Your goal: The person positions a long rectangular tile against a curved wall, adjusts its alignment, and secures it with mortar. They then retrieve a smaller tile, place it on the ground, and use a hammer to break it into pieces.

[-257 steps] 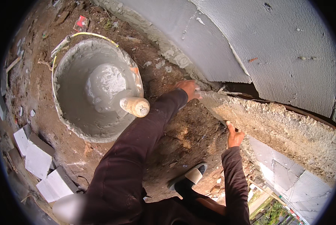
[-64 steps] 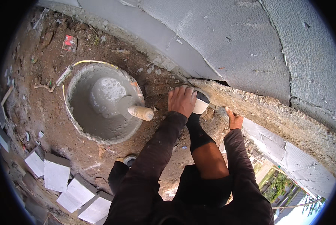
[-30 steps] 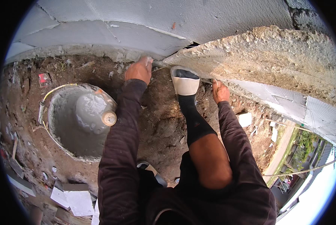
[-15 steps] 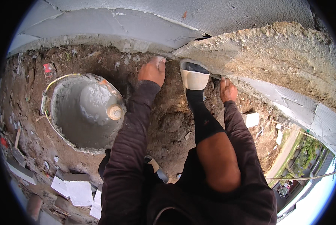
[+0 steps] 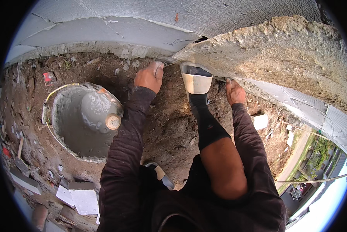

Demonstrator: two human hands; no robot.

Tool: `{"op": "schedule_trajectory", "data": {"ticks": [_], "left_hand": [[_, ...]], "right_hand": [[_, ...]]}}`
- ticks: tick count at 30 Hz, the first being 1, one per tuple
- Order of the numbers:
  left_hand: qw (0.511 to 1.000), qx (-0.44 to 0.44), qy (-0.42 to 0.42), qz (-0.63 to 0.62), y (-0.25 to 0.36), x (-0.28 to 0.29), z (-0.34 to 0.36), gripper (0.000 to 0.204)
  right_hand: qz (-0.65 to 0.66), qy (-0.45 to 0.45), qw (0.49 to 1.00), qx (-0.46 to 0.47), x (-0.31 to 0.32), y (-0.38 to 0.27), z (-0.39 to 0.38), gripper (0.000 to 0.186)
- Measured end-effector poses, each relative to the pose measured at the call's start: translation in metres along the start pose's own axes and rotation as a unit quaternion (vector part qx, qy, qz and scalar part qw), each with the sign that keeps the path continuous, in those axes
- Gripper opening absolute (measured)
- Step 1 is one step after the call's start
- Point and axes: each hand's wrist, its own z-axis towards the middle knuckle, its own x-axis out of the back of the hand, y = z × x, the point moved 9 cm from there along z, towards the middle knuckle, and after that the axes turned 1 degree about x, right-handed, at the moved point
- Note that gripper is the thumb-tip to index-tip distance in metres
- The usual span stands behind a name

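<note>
My left hand (image 5: 149,77) is closed around a thin grey piece whose shape is unclear, by the left tip of a rough concrete slab (image 5: 271,57). My right hand (image 5: 235,92) is closed at a grey edge under the slab; what it grips is partly hidden. Between them my sandalled foot (image 5: 196,83) is up against the slab's lower side. Left of my left forearm stands a bucket (image 5: 75,123) of wet grey mortar, with a wooden handle (image 5: 113,121) sticking out of it.
A wall of grey blocks (image 5: 139,25) runs behind the slab, above a rough footing. Pale block offcuts (image 5: 82,201) lie on the soil (image 5: 165,135) at lower left, with scattered debris around. A path and plants show at far right.
Over the last seconds my foot has come up between my hands against the slab, and my view has shifted. In the last half second my left hand moved slightly down and left.
</note>
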Motion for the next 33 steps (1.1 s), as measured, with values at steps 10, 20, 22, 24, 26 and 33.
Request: {"op": "schedule_trajectory", "data": {"ticks": [10,20,22,24,26,33], "left_hand": [[0.986,0.129,0.058,-0.09,0.026,-0.08,-0.02,0.026],[0.95,0.254,0.011,-0.183,0.046,-0.136,0.005,0.078],[0.952,0.243,0.049,-0.181,0.044,-0.136,0.006,0.076],[0.951,0.25,0.028,-0.182,0.046,-0.138,0.007,0.074],[0.953,0.24,0.018,-0.182,0.046,-0.139,0.007,0.073],[0.942,0.197,0.004,-0.272,0.031,-0.138,0.001,0.048]], "right_hand": [[0.013,0.012,1.0,-0.021,-0.002,-0.006,-0.003,0.044],[0.014,0.025,0.999,-0.016,-0.007,-0.005,0.017,0.044],[-0.002,0.073,0.997,0.037,-0.007,-0.01,0.016,0.038],[-0.009,0.061,0.998,0.02,-0.014,-0.006,0.017,0.037],[-0.009,0.047,0.999,0.016,-0.019,-0.01,0.014,0.036],[0.136,0.083,0.985,-0.072,-0.025,-0.047,0.005,0.032]]}}
